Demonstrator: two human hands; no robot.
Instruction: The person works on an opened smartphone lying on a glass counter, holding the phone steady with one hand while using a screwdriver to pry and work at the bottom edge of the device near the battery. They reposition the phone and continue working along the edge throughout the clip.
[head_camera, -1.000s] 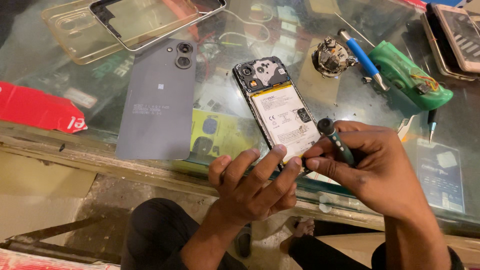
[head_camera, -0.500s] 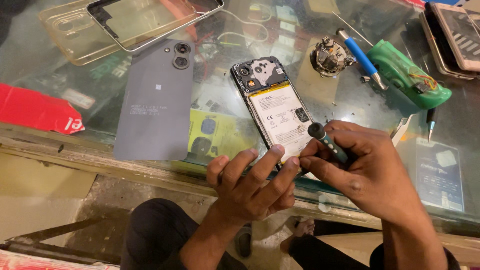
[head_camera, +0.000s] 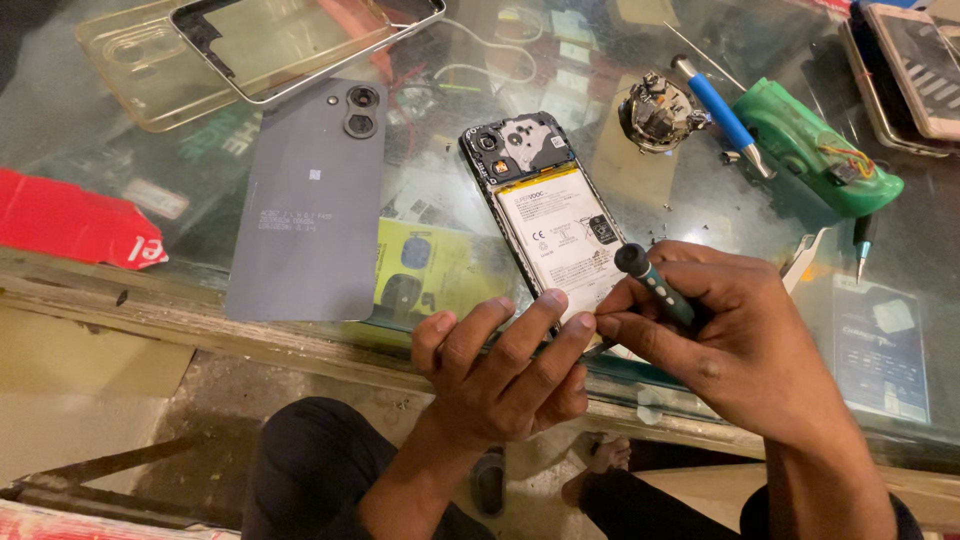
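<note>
On the glass worktop (head_camera: 700, 210), beside the grey back cover (head_camera: 305, 215), we are pinning the opened phone (head_camera: 545, 220) with our left hand (head_camera: 505, 365) while our right hand (head_camera: 725, 340) is gripping a screwdriver (head_camera: 655, 285), whose tip, if it is slipping, risks gouging the battery.

Opened phone (head_camera: 545, 215) on glass counter (head_camera: 700, 200), back cover (head_camera: 310, 210) left of it
</note>
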